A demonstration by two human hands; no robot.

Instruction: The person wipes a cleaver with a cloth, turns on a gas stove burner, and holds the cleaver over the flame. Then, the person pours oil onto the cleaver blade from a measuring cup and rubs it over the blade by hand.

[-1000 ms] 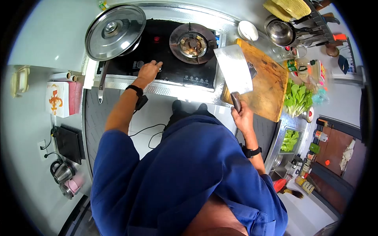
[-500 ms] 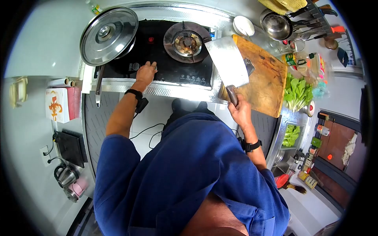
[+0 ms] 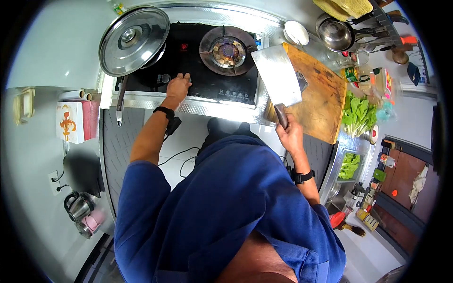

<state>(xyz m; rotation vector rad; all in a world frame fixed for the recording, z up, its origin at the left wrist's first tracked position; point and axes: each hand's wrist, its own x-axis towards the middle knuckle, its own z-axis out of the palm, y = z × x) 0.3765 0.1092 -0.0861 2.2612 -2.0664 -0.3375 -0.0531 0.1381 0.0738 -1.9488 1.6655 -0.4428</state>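
Observation:
My left hand (image 3: 178,88) is closed at the front of the black gas stove (image 3: 188,42), its fingers round a control knob that they mostly hide. A bluish-violet glow shows in the middle of the right burner (image 3: 228,52). My right hand (image 3: 291,134) grips the dark handle of a cleaver (image 3: 277,74). The wide blade points away from me, between the stove and a worn wooden cutting board (image 3: 321,89), overlapping the board's left edge. Another dark object (image 3: 301,81) shows partly behind the blade.
A lidded pan (image 3: 137,45) covers the left burner, its handle (image 3: 121,101) jutting over the counter edge. Leafy greens (image 3: 359,113) lie right of the board, with more in the sink (image 3: 349,165). A white bowl (image 3: 296,33) and a metal pan (image 3: 335,33) sit behind.
A bluish glow has appeared in the right burner. Both hands keep their places, and the whole view has shifted slightly.

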